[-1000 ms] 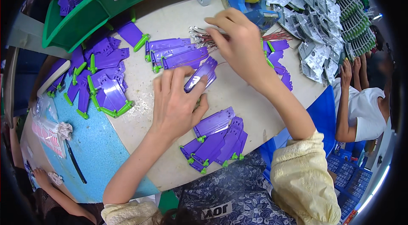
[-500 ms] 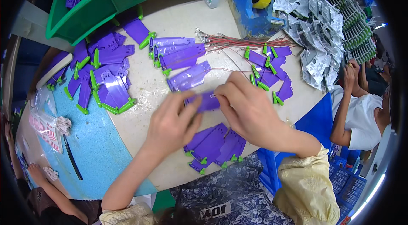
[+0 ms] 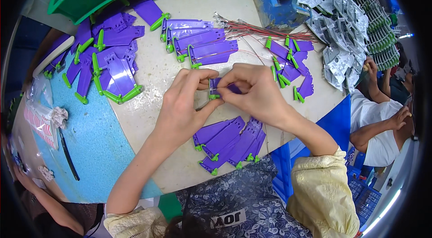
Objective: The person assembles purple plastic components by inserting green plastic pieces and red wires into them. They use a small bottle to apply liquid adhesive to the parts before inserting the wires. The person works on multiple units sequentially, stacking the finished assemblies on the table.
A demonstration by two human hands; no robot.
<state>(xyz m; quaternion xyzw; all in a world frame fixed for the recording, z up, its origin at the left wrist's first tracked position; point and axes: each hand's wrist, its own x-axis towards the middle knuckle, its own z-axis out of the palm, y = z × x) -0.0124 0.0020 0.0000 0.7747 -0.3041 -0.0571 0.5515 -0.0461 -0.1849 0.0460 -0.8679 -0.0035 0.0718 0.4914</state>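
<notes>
Pinching a purple piece (image 3: 215,83) mid-frame with left hand (image 3: 181,102) and right hand (image 3: 257,94) close together, probably steadying its half-covered green end (image 3: 214,96), within reach of red wires (image 3: 265,30), upper right.

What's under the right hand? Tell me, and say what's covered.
Beneath the right hand, parts of a purple piece with a green end show. The hand covers much of that piece, so its full shape can't be seen.

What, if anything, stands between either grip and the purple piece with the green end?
Nothing visible: left-hand grip and right-hand grip are both on the purple piece, which they partly cover.
</notes>
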